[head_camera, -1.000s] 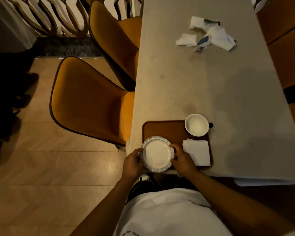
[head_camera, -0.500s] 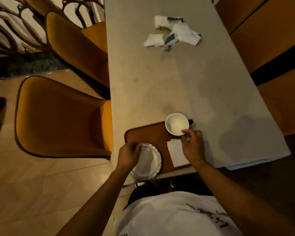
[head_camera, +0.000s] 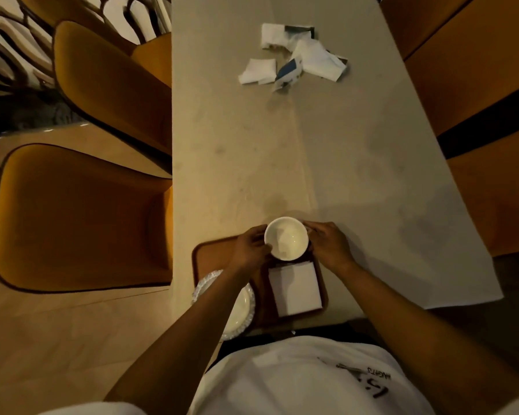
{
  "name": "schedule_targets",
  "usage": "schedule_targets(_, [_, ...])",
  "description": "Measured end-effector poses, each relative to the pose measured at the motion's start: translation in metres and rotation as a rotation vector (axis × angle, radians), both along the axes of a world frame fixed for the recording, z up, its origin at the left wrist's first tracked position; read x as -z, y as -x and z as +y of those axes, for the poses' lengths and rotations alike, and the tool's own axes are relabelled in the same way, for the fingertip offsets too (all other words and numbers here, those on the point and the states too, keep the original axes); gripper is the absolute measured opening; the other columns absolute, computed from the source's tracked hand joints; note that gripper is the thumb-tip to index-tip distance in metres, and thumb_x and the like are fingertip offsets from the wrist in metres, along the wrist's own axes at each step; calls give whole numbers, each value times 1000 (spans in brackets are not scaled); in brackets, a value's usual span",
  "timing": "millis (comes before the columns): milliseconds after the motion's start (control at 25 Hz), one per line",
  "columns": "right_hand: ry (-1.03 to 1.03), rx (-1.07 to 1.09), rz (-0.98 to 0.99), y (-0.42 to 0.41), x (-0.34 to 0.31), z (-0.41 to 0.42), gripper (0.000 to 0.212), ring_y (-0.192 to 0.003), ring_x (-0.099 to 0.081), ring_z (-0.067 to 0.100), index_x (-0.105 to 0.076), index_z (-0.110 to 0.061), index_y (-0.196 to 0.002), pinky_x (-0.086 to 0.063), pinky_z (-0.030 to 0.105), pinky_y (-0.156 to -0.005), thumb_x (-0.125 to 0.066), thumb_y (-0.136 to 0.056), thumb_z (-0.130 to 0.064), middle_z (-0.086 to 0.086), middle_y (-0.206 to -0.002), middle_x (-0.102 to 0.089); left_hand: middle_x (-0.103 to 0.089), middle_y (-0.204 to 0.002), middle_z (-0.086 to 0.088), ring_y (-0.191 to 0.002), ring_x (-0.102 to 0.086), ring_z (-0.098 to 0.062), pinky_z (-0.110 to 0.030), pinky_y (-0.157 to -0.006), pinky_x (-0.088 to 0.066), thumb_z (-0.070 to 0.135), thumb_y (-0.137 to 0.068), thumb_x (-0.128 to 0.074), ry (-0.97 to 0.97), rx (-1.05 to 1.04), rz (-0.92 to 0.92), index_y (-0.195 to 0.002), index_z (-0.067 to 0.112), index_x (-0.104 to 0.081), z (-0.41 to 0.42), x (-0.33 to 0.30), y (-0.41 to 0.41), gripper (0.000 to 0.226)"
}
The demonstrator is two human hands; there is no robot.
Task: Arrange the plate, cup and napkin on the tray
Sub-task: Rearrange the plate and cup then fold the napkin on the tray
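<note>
While the left forearm [head_camera: 192, 324] hides half the plate [head_camera: 243, 310].

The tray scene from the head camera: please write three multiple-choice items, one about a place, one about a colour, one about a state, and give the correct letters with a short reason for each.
1. Where does the napkin lie?
A. on the tray, nearer the person than the cup
B. on the floor
C. under the plate

2. What colour are the chair seats beside the table?
A. blue
B. orange-yellow
C. black

3. What are the two hands doing?
A. both hold the cup
B. both hold the plate
C. both rest on the bare table

Answers:
1. A, the white folded napkin sits on the brown tray, just below the cup in the picture.
2. B, the chair to the left has an orange-yellow seat.
3. A, the left hand and the right hand close on opposite sides of the white cup, while the plate lies untouched under the left forearm.
</note>
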State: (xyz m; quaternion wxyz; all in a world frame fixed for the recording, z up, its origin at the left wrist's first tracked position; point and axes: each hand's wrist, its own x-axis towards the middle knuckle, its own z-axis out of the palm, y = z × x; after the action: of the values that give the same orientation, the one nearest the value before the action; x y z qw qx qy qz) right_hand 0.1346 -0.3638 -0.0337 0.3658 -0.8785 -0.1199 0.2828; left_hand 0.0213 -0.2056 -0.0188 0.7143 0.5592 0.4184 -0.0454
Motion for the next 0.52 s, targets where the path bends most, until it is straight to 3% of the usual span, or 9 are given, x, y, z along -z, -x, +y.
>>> schedule_targets(200, [-32,-49,41,-5,16,-6,36,-103,-65,28,-71,-27,-117,-57,52,-85,-50,-88,-21,7,-115,-70,-63,-123,-23,-109,-62,-38,-39,-72,-61,-23,-77,-61,-27,-8,-3,-128,0,-57,1,1,3,57])
schedule_targets(520, [-70,-47,52,3,24,5,33,-97,-67,28,-70,-29,-119,-58,52,-84,-54,-92,-19,7,-115,-68,-64,-122,-20,-108,-63,-35,-45,-81,-60,-22,-77,-62,-33,-4,20,-128,2,-58,12,2,13,57])
